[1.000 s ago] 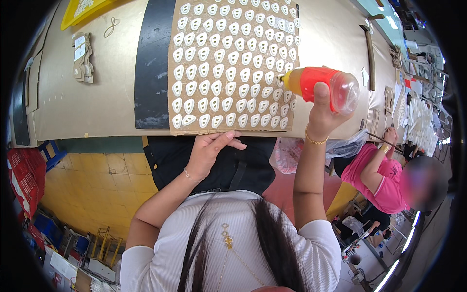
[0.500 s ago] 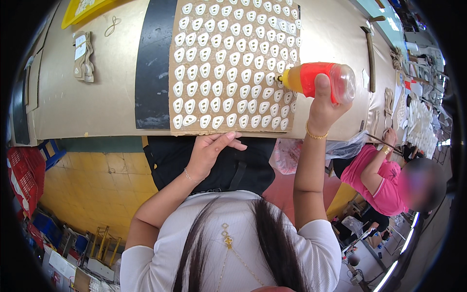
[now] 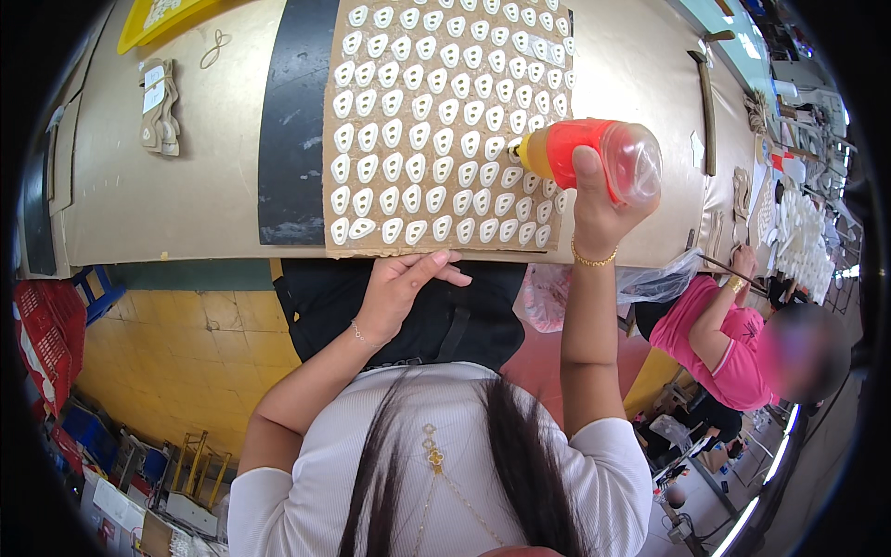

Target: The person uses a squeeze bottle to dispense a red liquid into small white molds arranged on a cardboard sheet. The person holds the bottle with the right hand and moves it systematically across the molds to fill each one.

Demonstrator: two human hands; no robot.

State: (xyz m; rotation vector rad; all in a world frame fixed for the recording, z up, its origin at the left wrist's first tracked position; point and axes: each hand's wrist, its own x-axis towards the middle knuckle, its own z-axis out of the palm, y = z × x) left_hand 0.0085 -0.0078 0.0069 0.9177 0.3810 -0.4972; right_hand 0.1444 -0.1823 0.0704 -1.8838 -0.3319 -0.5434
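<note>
My right hand is wrapped round a clear squeeze bottle with a red band and amber liquid inside. The bottle is tilted almost flat, its yellow nozzle end pointing left over the right part of a brown board. Rows of small white rounded pieces, each with yellowish-green spots, cover that board. The nozzle tip is right by one piece; whether it touches, I cannot tell. At the board's near edge rests my left hand, empty and open, its fingers loosely stretched out.
A black sheet lies under the board's left side. Farther left are tan cut-outs, a string loop and a yellow tray. A hammer lies at the right. A person in pink works at the far right.
My right hand and the bottle have moved a little to the left, carrying the nozzle from one white piece toward its neighbour. My left hand has stayed in place.
</note>
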